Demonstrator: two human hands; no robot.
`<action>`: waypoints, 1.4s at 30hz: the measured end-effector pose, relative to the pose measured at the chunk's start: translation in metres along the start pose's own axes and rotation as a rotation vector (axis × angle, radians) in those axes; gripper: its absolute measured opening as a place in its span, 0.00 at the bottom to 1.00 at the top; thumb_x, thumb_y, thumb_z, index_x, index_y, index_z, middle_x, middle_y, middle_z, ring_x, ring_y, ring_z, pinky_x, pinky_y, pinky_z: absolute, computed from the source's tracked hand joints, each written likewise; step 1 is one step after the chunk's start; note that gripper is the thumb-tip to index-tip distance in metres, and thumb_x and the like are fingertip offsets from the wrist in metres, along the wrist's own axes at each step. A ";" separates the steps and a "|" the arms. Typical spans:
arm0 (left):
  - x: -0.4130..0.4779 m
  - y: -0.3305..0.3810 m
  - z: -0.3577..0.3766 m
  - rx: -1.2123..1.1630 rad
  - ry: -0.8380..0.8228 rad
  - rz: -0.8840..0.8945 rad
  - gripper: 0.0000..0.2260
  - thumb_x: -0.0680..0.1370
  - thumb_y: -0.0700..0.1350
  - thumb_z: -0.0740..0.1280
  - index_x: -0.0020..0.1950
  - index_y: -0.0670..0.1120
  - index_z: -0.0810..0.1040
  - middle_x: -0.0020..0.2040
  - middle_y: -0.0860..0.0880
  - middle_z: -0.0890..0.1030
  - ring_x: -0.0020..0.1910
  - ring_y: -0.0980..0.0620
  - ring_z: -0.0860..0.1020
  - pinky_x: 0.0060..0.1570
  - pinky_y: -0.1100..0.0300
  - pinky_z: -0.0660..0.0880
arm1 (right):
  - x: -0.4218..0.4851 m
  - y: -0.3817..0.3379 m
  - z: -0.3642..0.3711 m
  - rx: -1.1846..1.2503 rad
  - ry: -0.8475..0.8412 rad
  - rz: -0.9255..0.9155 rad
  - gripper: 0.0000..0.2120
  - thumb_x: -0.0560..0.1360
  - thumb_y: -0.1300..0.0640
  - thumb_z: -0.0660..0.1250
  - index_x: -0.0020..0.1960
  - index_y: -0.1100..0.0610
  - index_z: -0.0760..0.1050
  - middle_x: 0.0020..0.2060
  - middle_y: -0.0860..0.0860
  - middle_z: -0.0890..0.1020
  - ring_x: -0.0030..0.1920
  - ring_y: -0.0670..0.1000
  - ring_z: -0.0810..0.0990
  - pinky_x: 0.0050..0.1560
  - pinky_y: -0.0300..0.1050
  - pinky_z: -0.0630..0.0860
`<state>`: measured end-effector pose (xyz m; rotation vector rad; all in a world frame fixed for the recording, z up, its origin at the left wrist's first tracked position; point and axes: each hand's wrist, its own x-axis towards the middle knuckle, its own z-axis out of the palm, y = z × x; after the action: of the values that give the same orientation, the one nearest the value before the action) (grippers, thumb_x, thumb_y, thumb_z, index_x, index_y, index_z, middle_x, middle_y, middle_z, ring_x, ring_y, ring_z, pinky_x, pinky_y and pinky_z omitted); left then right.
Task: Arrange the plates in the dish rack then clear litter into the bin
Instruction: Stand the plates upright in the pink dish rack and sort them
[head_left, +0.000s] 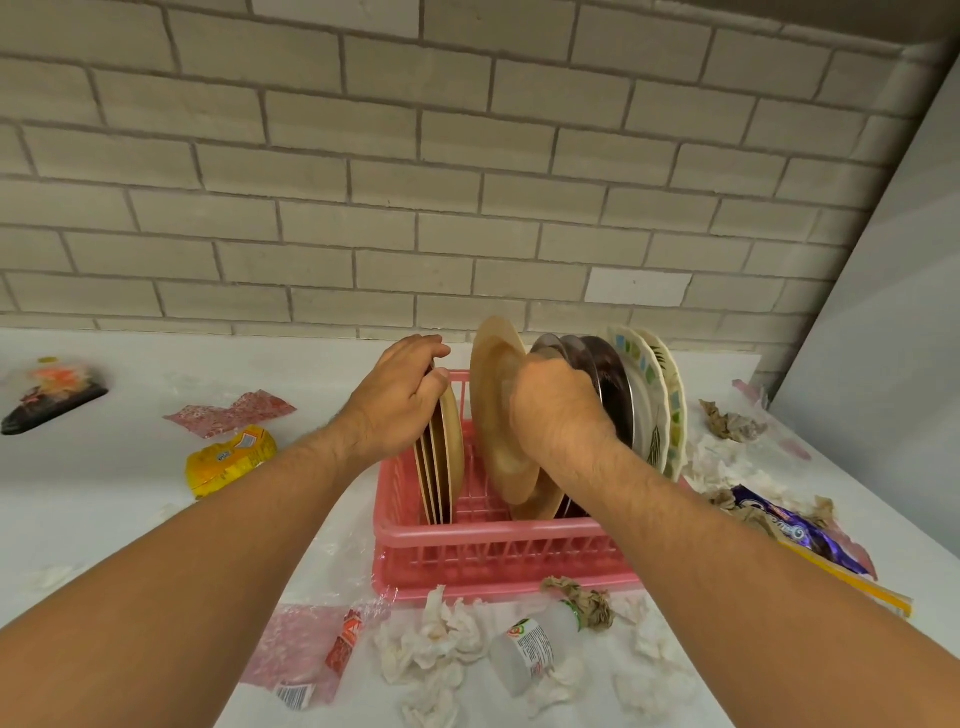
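In the pink dish rack (498, 540) on the bench (104, 467), a set of tan plates (449, 457) is held on edge by the left grip (400, 389), curled over their rims. Steel plates (608, 374) are clasped by the right grip (556, 410). Open slots are left rightward of the set, before the large tan plate (496, 415).

No text reads clearly: the purple wrapper's (795, 535) white lettering and the bottle's (530, 647) label print are illegible.

Pink plastic dish rack (483, 545), matt wood-look plates (496, 415), shiny metal plates (608, 379), crumpled paper tissues (447, 639).
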<state>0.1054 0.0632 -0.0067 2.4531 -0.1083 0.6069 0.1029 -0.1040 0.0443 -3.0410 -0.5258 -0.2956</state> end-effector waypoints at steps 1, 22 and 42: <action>0.000 0.000 0.000 -0.002 -0.003 -0.002 0.17 0.83 0.46 0.54 0.72 0.46 0.67 0.72 0.49 0.67 0.73 0.54 0.61 0.70 0.58 0.58 | 0.000 0.000 0.003 0.002 -0.006 0.009 0.11 0.77 0.67 0.62 0.59 0.65 0.71 0.34 0.52 0.64 0.34 0.49 0.67 0.38 0.41 0.69; -0.001 0.001 0.000 -0.009 -0.001 -0.005 0.17 0.83 0.47 0.54 0.70 0.47 0.68 0.71 0.49 0.68 0.72 0.53 0.62 0.70 0.56 0.60 | 0.001 0.002 0.016 0.020 -0.090 0.113 0.20 0.75 0.65 0.67 0.66 0.62 0.69 0.57 0.61 0.78 0.48 0.56 0.82 0.48 0.48 0.81; -0.001 0.002 -0.001 -0.006 -0.005 -0.001 0.16 0.83 0.46 0.54 0.70 0.46 0.68 0.71 0.50 0.69 0.71 0.54 0.62 0.68 0.59 0.59 | -0.019 0.012 0.014 0.228 -0.144 0.133 0.31 0.76 0.63 0.63 0.75 0.60 0.54 0.49 0.57 0.79 0.46 0.57 0.82 0.45 0.52 0.82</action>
<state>0.1034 0.0616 -0.0055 2.4487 -0.1112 0.5997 0.0917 -0.1208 0.0264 -2.8692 -0.3349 -0.0094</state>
